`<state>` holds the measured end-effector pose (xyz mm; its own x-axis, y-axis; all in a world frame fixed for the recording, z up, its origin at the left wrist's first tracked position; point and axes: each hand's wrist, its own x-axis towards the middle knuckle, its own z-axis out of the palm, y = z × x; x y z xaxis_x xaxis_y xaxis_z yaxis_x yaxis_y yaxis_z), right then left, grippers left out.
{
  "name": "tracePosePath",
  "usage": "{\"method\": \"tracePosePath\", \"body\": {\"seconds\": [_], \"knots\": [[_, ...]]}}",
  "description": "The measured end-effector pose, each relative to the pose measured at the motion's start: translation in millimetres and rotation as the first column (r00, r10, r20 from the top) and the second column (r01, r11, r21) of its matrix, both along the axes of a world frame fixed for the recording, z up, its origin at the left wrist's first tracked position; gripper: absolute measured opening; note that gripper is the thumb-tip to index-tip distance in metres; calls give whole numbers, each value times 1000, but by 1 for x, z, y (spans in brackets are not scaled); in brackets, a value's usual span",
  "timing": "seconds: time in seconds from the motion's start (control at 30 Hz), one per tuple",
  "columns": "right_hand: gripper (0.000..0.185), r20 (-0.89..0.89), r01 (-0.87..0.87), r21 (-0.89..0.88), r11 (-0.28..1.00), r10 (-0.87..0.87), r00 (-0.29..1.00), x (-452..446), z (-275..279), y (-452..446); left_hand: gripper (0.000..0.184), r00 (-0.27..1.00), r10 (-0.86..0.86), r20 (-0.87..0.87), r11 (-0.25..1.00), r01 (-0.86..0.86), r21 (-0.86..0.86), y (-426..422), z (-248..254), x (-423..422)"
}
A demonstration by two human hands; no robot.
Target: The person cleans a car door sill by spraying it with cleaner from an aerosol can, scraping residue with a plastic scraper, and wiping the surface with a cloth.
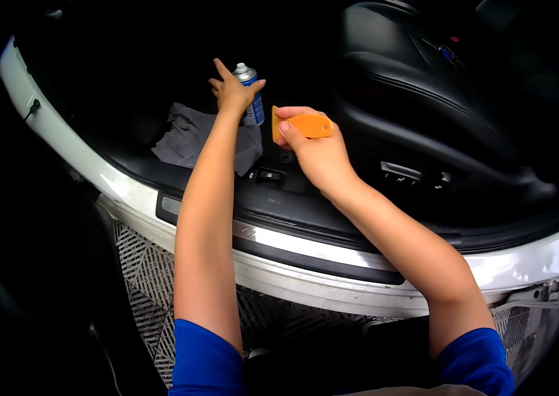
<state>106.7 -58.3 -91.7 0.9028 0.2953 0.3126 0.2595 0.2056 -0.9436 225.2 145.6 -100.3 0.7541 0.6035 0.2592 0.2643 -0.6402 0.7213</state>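
My left hand reaches over the car's footwell with its fingers spread, right beside a blue aerosol can with a silver top and white nozzle. The thumb crosses in front of the can, and the fingers are not wrapped round it. A grey cloth lies crumpled under my left forearm, at the foot of the can. My right hand grips an orange scraper by its flat handle, which has a small hole at the end. Its broad edge points left, near the can but apart from it.
A black leather seat with adjustment switches on its side stands at the right. The white door sill curves beneath both forearms. Grey slatted floor tiles show outside the car. The deep footwell is too dark to make out.
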Motion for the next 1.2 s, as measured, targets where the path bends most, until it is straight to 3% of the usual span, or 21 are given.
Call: {"method": "tracePosePath", "body": {"seconds": [0.03,0.1,0.17,0.23,0.3,0.33,0.4,0.47,0.5,0.6,0.63,0.67,0.7,0.77,0.8,0.93,1.0,1.03,1.1,1.13,1.2], "knots": [[15,15,11,5,1000,-11,1000,-2,3,0,131,999,48,-3,998,-48,51,-4,-4,6],[14,24,38,-11,999,-38,999,-3,7,-4,128,997,-74,12,997,75,-9,5,-10,8],[22,26,17,-55,998,-15,1000,-6,10,-12,116,998,34,48,998,-37,55,0,-10,1],[22,48,22,-60,998,-19,999,-4,7,-22,112,955,27,297,999,-34,18,8,-21,-2],[22,135,38,-121,992,-22,991,-5,9,-30,106,804,-55,592,963,199,-180,8,-7,-25],[24,352,143,-192,971,-67,933,-5,7,-33,95,711,-27,702,889,338,-309,3,5,-42],[26,427,190,-174,966,-100,899,-3,6,-33,78,536,-24,844,674,632,-382,9,30,-72],[30,392,181,-122,976,-121,912,-8,11,-29,63,417,-2,909,528,772,-354,10,46,-110],[33,290,124,-75,989,-98,952,-13,16,-28,46,451,63,890,587,705,-398,-1,58,-128],[35,374,104,-147,984,-42,927,-19,9,-10,45,488,49,871,145,860,-490,-2,62,-173],[38,214,-98,-130,987,124,969,-30,6,-7,45,499,8,867,3,867,-499,4,56,-182],[41,40,-266,-91,960,271,962,-44,12,-3,44,368,-29,929,-157,917,-368,-2,51,-190],[48,-69,-392,-34,919,389,919,-53,12,1,47,345,2,939,-372,872,-320,-5,45,-196],[53,-225,-507,52,860,505,833,-69,15,8,63,292,24,956,-454,855,-250,-15,36,-205],[55,-190,-523,38,852,520,833,-70,12,11,73,220,-58,974,-517,828,-218,-14,37,-206],[46,-93,-242,78,967,249,964,-48,17,5,67,188,-115,975,-526,822,-220,-8,23,-209],[45,-71,-171,33,985,173,982,-32,21,-9,64,240,-240,941,-396,861,-320,-8,21,-212],[45,-50,-144,3,990,144,988,-27,23,-16,64,255,-230,939,-408,851,-331,-8,21,-215],[45,-45,-141,-8,990,140,989,-22,24,-26,67,475,-481,736,79,860,-504,-13,27,-225],[46,-13,-129,-32,991,128,992,-21,24,-30,70,564,-501,656,251,821,-513,-21,30,-230],[54,15,-149,-132,980,152,988,-18,26,-36,70,645,-512,567,291,751,-593,-31,36,-246]]}}
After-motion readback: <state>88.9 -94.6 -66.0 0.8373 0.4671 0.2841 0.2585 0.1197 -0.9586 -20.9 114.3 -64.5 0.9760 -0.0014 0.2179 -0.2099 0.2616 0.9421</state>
